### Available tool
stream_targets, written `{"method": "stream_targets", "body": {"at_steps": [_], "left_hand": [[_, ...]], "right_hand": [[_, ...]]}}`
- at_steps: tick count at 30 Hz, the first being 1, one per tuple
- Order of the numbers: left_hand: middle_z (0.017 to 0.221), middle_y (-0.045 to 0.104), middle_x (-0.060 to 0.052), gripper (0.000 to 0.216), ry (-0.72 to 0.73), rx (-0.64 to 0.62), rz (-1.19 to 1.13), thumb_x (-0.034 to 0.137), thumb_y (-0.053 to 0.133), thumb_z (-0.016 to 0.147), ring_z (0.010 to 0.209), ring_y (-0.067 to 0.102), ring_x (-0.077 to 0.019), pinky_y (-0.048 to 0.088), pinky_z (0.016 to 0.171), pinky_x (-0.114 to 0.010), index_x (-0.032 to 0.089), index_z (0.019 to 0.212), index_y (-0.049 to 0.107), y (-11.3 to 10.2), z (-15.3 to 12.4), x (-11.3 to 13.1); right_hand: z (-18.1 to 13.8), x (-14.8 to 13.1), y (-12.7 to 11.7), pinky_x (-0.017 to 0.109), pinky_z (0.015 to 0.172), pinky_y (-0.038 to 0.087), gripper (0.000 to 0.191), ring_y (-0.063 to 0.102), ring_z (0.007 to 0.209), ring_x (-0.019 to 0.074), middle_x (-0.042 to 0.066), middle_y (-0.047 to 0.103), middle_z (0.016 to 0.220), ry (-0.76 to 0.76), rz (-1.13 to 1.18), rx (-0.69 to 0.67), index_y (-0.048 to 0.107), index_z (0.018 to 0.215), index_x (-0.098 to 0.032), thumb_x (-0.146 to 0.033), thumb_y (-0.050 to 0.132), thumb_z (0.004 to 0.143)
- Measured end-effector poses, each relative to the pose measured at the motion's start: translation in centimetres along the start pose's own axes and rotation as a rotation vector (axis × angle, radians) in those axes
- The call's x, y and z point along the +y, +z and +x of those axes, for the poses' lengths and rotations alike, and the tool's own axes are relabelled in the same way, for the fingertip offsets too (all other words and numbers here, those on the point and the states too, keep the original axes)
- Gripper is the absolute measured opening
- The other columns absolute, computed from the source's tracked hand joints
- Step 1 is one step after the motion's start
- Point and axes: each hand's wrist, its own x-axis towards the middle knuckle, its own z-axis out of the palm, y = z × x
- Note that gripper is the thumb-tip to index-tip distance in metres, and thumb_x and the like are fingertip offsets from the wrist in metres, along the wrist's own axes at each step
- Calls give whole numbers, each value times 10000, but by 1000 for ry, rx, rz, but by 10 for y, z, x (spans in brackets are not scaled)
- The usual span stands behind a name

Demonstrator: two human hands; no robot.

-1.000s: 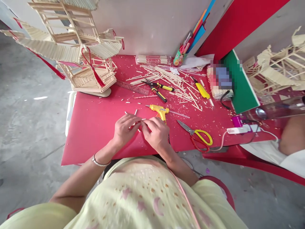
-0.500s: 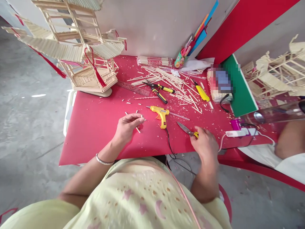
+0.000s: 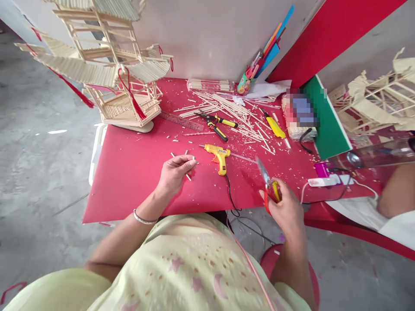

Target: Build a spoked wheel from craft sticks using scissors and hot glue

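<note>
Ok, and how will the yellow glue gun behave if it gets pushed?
The glue gun probably slides rather than rolls, since it lies flat on its side. Its cord, running over the table edge, may drag or swing it round. The thin glue stick jutting from its back could catch.

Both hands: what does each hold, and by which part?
Right hand: scissors, by the handles. Left hand: a small stick, pinched between thumb and fingers; which part is unclear.
</note>
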Motion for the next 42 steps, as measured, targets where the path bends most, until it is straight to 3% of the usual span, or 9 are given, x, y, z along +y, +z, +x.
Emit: {"method": "stream_targets", "body": {"at_steps": [2,6,10,14,20,25,33,42], "left_hand": [[648,650,5,352,23,5,27,346,938,602,488,595,-120,508,437,-262,145,813,742,1,-1,0],[694,686,-11,313,89,12,72,341,930,635,505,615,-124,503,445,-254,165,840,772,4,-4,-3],[721,718,-14,260,158,12,84,314,933,637,556,596,-103,507,497,-233,193,825,800,10,-6,-4],[708,733,-14,203,212,50,86,298,929,621,602,596,-106,507,577,-235,203,754,808,16,-4,1],[710,748,-21,182,224,54,112,278,921,612,613,622,-120,507,611,-246,208,747,822,19,1,5],[725,763,-32,208,235,39,197,293,917,619,587,619,-112,503,581,-230,199,787,837,28,10,8],[709,764,-13,90,384,-1,486,238,828,690,613,641,-125,525,595,-223,217,776,844,65,35,23],[759,785,0,121,496,-10,662,163,732,728,712,707,-158,543,651,-232,211,776,833,106,62,12]], "right_hand": [[-7,-22,0,407,855,556,659,705,988,285,104,728,1120,6,237,16,507,1422,-266,-571,662,859],[-14,-82,4,406,884,558,687,688,1029,269,105,698,1169,-231,506,-29,434,1459,-253,-497,693,872],[-10,-134,12,417,881,534,693,642,1021,294,135,667,1142,-477,382,28,433,1511,-208,-460,685,916],[-3,-157,18,356,718,500,665,637,984,305,136,658,1068,-543,220,22,448,1536,-208,-480,627,956],[5,-160,16,323,648,449,632,644,936,278,120,670,1035,-534,217,28,479,1532,-242,-504,603,970],[13,-158,8,330,736,476,620,644,1032,285,117,677,1114,-478,207,-49,452,1544,-252,-507,567,991],[34,-148,-6,296,760,445,588,645,1043,253,88,678,1131,-373,200,-87,446,1527,-294,-583,488,1016],[64,-127,-1,312,776,441,605,663,1017,261,98,698,1129,-294,202,-87,449,1516,-269,-622,436,1026]]}}
